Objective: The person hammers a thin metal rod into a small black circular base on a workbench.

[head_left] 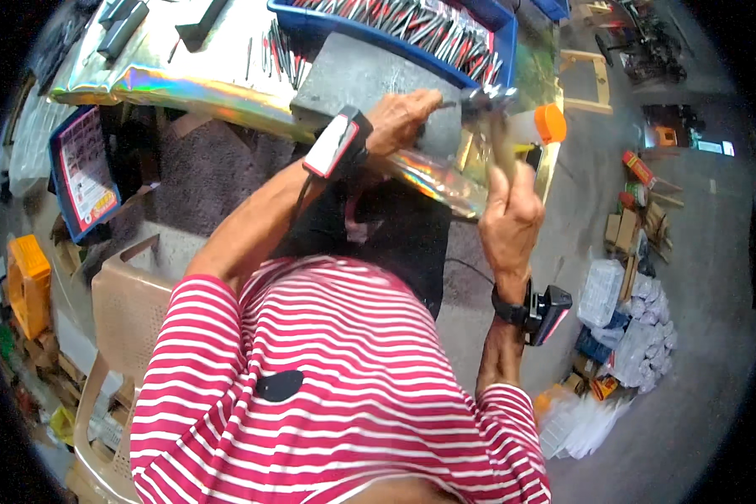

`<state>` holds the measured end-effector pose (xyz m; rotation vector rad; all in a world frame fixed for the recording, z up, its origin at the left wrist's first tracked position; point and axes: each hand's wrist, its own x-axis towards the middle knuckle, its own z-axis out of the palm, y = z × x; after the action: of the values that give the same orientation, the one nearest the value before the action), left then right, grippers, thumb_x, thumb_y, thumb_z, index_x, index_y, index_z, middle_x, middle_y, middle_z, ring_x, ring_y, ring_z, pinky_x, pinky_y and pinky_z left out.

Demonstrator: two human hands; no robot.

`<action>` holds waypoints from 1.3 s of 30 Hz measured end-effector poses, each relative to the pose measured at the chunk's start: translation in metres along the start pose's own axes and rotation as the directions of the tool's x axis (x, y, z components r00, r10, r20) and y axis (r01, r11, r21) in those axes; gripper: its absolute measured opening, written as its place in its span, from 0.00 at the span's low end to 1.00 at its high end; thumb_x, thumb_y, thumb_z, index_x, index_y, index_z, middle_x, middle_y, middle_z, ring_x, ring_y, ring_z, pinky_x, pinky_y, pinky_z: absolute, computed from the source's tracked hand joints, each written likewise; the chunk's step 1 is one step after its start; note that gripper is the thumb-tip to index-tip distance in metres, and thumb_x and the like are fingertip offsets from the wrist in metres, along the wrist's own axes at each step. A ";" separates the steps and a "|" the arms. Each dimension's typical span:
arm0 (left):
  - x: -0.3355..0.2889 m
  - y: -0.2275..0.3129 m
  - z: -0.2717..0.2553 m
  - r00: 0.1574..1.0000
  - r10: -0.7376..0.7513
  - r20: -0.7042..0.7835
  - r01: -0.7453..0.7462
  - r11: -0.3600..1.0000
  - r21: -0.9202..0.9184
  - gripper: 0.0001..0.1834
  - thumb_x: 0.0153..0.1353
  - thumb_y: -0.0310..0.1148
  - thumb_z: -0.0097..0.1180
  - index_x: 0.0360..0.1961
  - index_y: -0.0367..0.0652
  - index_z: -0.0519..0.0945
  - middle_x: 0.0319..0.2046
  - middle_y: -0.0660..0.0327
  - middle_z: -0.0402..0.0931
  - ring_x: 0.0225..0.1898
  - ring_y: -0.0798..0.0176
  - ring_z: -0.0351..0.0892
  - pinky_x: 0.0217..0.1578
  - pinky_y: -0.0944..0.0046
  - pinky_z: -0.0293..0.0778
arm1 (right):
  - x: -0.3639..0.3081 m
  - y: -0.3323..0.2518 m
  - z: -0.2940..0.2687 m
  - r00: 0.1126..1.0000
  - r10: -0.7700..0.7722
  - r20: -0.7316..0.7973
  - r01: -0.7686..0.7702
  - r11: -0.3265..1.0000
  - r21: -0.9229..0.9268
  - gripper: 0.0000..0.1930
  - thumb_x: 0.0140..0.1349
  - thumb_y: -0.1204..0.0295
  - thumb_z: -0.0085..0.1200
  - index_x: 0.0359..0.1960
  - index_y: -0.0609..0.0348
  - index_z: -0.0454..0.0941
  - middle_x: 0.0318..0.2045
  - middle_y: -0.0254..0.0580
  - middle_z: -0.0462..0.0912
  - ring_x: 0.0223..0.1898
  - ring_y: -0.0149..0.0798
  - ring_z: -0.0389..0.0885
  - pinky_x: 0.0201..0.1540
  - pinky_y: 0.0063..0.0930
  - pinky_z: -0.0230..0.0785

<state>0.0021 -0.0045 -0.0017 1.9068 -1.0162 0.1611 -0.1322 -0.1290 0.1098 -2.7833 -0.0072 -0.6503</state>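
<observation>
My left hand (401,122) rests at a grey metal-looking block (357,71) on the table. Its fingers are closed on a thin dark piece (448,104), whose tip points right; its kind I cannot make out. My right hand (512,210) is wrapped round the handle of a hammer (500,139). The hammer's shiny head is smeared by motion and hangs near the block's right end, close to the dark piece. Behind the block, a blue tray (370,32) holds many slim red, black and silver tools (412,25). More such tools (281,55) lie loose left of the block.
An orange-capped white bottle (549,123) stands at the table's right edge. Dark cases (197,21) lie at the far left of the shiny-covered table (143,84). Beside me is a beige plastic chair (130,302); boxes and plastic bags (643,336) lie on the floor at right.
</observation>
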 end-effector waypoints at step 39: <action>0.056 -0.187 -0.118 0.927 0.076 -0.368 0.085 0.912 0.401 0.07 0.39 0.26 0.49 0.22 0.38 0.66 0.17 0.51 0.63 0.25 0.47 0.64 0.28 0.55 0.62 | -0.055 0.022 0.091 0.615 0.391 0.685 -0.762 0.074 0.643 0.16 0.60 0.61 0.37 0.33 0.65 0.67 0.21 0.40 0.71 0.19 0.31 0.73 0.23 0.23 0.71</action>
<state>0.2043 0.0962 -0.0348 2.1394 -0.7512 0.7646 -0.1406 -0.1224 0.0014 -1.4360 0.5332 0.1359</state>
